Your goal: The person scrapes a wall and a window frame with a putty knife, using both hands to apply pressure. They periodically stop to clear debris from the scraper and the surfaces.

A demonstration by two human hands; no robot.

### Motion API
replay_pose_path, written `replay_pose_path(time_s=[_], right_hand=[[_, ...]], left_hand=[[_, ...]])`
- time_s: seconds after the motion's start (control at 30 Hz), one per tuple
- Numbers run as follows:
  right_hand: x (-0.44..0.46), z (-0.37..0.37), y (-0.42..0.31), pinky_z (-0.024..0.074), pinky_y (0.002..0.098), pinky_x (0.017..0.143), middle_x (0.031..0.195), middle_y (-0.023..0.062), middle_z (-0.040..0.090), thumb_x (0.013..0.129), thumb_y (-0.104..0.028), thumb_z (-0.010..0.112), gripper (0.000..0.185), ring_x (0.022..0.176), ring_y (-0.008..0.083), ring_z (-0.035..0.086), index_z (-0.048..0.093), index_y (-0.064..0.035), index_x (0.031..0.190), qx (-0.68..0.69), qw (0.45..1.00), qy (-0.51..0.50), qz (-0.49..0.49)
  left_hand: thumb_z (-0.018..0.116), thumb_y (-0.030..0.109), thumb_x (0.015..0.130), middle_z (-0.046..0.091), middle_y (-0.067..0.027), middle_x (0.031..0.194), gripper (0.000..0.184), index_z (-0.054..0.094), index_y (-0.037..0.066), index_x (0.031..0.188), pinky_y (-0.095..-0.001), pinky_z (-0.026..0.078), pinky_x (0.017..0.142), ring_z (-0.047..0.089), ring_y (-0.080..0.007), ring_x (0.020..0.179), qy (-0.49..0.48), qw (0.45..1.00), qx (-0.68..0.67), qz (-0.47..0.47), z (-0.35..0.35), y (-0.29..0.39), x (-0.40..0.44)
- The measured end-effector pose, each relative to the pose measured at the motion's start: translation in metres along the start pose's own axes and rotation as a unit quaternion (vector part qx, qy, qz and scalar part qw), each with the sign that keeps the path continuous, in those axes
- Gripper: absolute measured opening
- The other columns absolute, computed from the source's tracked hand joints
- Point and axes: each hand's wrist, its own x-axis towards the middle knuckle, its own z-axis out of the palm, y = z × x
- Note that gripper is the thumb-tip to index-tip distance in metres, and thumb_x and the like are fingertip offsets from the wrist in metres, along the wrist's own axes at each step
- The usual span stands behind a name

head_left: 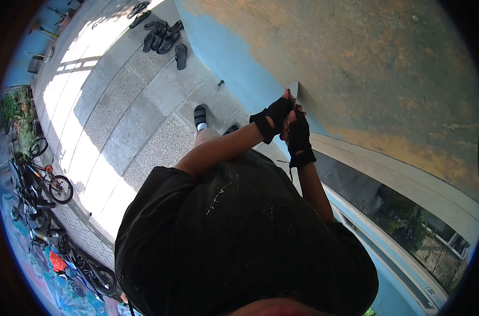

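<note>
By the wall (366, 63), both hands (275, 112) (298, 132) hold — seemingly — a scraper (293, 89).

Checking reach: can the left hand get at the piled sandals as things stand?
Likely not: the left hand is at the metal blade, and the piled sandals lie well away on the floor.

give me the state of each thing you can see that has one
Wall: partly blue, partly patchy brown-grey
Scraper: held, blade uncovered, handle hidden
Left hand: gloved, fingers closed on scraper
Right hand: gloved, fingers closed on scraper
Black shirt: worn, pale-speckled
Sandal: worn
Loose slippers: unworn, clustered
Bicycle: upright
</note>
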Motion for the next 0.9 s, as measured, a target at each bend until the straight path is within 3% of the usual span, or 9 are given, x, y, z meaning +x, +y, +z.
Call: replay_pose_path(time_s=[0.07,0.2,0.27,0.4,0.5,0.57,0.8,0.9], right_hand=[[0.005,0.008,0.004,0.0345,0.0234,0.039,0.060,-0.0028,0.047,0.098,-0.035,0.048,0.026,0.045,0.0082,0.044,0.055,-0.0101,0.098,-0.088,0.994,0.053,-0.028],[0.012,0.014,0.012,0.0327,0.0223,0.037,0.058,-0.0034,0.046,0.097,-0.033,0.051,0.021,0.040,0.0073,0.041,0.053,-0.0123,0.093,-0.138,0.986,0.084,-0.041],[0.010,0.015,0.016,0.0333,0.0231,0.037,0.059,-0.0025,0.049,0.096,-0.034,0.052,0.027,0.042,0.0066,0.043,0.053,-0.0097,0.084,-0.217,0.964,0.114,-0.105],[0.020,0.020,0.016,0.0330,0.0233,0.037,0.059,-0.0024,0.049,0.096,-0.033,0.053,0.028,0.042,0.0068,0.043,0.054,-0.0083,0.084,-0.208,0.970,0.113,-0.055],[0.020,0.019,0.024,0.0326,0.0238,0.037,0.058,-0.0026,0.048,0.096,-0.032,0.053,0.029,0.043,0.0075,0.042,0.054,-0.0081,0.079,-0.212,0.964,0.123,-0.106],[0.016,0.014,0.026,0.0325,0.0243,0.038,0.057,-0.0034,0.047,0.095,-0.032,0.054,0.028,0.043,0.0075,0.042,0.054,-0.0090,0.079,-0.209,0.964,0.120,-0.111],[0.023,0.013,0.026,0.0319,0.0228,0.038,0.058,-0.0042,0.045,0.095,-0.032,0.055,0.023,0.042,0.0065,0.041,0.054,-0.0111,0.087,-0.166,0.977,0.125,-0.038],[0.010,0.018,0.008,0.0322,0.0223,0.038,0.060,-0.0032,0.047,0.096,-0.035,0.053,0.024,0.042,0.0072,0.041,0.054,-0.0113,0.091,-0.068,0.992,0.102,0.018]], left_hand=[[0.041,0.072,0.084,0.059,-0.0076,0.085,0.063,0.051,0.011,0.094,-0.0458,0.053,0.076,0.060,-0.0302,0.090,0.154,0.987,-0.037,-0.022,0.004,0.007,0.000],[0.042,0.071,0.085,0.055,-0.0048,0.074,0.059,0.050,0.013,0.087,-0.0446,0.053,0.073,0.060,-0.0293,0.085,0.166,0.985,-0.054,-0.016,0.011,0.017,-0.002],[0.043,0.070,0.085,0.053,-0.0041,0.067,0.058,0.050,0.014,0.076,-0.0423,0.051,0.070,0.059,-0.0280,0.080,0.165,0.984,-0.065,-0.018,0.010,0.012,-0.002],[0.042,0.078,0.079,0.053,-0.0048,0.068,0.069,0.051,0.011,0.078,-0.0392,0.051,0.064,0.058,-0.0263,0.074,0.135,0.988,-0.071,-0.019,-0.006,0.018,-0.001],[0.042,0.077,0.080,0.051,-0.0043,0.066,0.066,0.048,0.012,0.074,-0.0405,0.049,0.065,0.055,-0.0258,0.069,0.119,0.990,-0.073,0.000,-0.005,0.020,-0.003],[0.043,0.068,0.087,0.051,-0.0030,0.063,0.060,0.047,0.014,0.062,-0.0372,0.047,0.065,0.053,-0.0245,0.070,0.107,0.990,-0.086,-0.033,0.000,0.017,-0.006],[0.043,0.066,0.089,0.051,-0.0040,0.065,0.058,0.050,0.013,0.066,-0.0393,0.048,0.066,0.055,-0.0252,0.074,0.131,0.987,-0.092,-0.032,0.003,0.024,-0.009],[0.042,0.065,0.089,0.053,-0.0046,0.069,0.056,0.052,0.013,0.073,-0.0414,0.049,0.070,0.057,-0.0266,0.078,0.140,0.988,-0.036,-0.048,0.008,0.026,-0.009]])
